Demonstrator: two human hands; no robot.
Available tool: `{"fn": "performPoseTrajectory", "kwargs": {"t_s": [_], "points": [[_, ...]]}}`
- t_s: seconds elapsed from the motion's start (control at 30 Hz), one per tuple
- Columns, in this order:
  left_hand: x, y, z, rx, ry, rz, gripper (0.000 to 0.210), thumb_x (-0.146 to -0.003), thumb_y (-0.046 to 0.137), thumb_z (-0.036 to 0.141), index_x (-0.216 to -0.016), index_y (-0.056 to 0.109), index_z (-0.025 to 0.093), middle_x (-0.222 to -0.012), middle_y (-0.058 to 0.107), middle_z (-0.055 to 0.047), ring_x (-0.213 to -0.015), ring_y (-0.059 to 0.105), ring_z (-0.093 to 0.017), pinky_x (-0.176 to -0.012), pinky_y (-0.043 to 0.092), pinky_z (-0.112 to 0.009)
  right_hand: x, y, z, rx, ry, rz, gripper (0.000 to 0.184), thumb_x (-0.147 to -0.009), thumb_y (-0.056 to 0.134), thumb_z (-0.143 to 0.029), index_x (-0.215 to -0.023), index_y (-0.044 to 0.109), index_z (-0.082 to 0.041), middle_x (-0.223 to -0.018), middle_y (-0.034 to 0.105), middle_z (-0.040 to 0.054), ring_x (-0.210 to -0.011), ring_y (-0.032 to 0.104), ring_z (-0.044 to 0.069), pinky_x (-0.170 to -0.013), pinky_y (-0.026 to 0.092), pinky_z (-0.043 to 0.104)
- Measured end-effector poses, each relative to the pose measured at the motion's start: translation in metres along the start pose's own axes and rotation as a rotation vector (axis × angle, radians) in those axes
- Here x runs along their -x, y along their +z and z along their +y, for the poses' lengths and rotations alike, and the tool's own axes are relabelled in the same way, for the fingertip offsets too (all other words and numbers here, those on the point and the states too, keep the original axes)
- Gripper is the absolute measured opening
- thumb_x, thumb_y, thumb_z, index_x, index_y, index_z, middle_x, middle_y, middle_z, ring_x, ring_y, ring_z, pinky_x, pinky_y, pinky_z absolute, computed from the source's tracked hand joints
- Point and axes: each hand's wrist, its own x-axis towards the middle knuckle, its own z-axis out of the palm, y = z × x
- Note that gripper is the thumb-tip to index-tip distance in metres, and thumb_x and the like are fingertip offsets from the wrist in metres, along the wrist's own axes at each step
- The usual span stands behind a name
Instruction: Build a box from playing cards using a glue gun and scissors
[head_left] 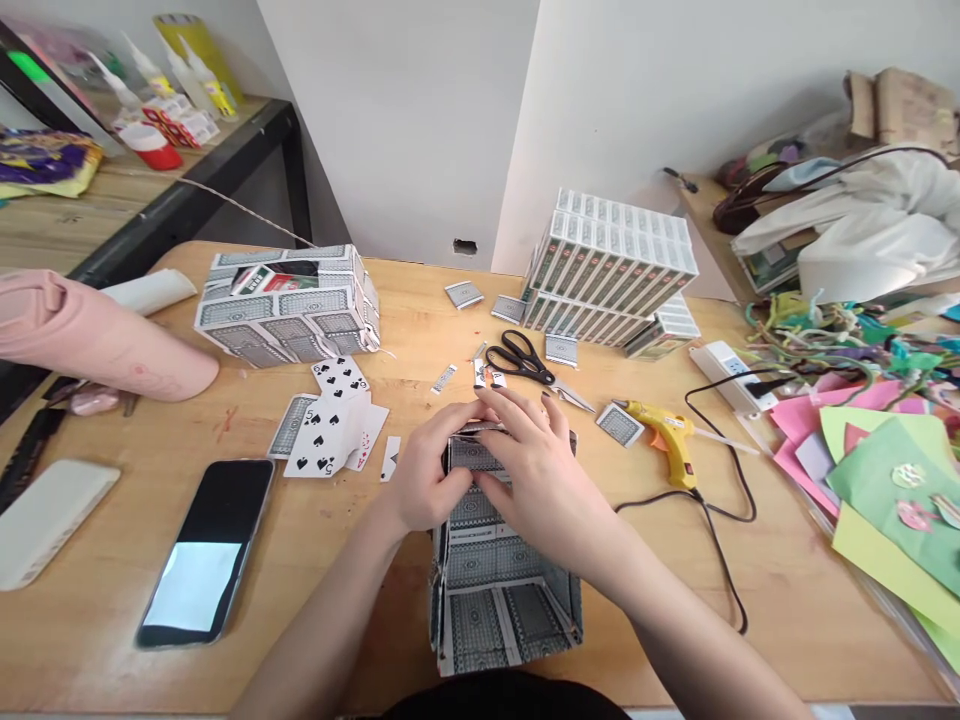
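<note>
An open box built from playing cards (472, 625) stands close to my body, its patterned card backs showing. At its far edge my left hand (431, 465) pinches the rim between thumb and fingers. My right hand (536, 465) grips the same edge just to the right, thumbs almost meeting. The fingers cover most of that edge. Beyond them lie black-handled scissors (521, 360) and small cut card pieces (445, 379). Loose playing cards (319, 435), a five of spades among them, lie to the left. A yellow glue gun (671, 440) rests on its side at the right.
A finished-looking card-covered box (289, 320) stands at the back left. Stacked card packs (611, 260) rise at the back right. A phone (210, 550), white power bank (52, 520) and pink roll (112, 340) lie left; a power strip (731, 375) and coloured paper (892, 500) right.
</note>
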Motion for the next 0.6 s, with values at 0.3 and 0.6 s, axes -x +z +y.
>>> {"fn": "performPoseTrajectory", "kwargs": {"t_s": [0.3,0.6], "points": [[0.000,0.001,-0.004,0.030,-0.053,0.001,0.070,-0.059,0.041,0.005,-0.127,0.045,0.019,-0.124,0.055,-0.006,-0.112,0.051,-0.025,-0.095,0.042,-0.039,-0.002,0.013,0.008,-0.062,-0.025,0.001,0.031,-0.074,0.041,-0.003,-0.088,0.066,-0.017,-0.135,0.044,0.0110,-0.125,0.034,0.028,-0.096,0.031,0.051],[0.001,0.001,-0.003,0.057,-0.050,-0.005,0.045,-0.077,0.044,0.010,-0.121,0.052,0.018,-0.123,0.056,-0.007,-0.113,0.051,-0.023,-0.094,0.041,-0.036,0.003,0.018,0.012,-0.012,-0.022,0.019,0.036,-0.074,0.039,0.002,-0.093,0.063,-0.017,-0.132,0.049,0.0072,-0.109,0.047,0.023,-0.084,0.037,0.040]]}}
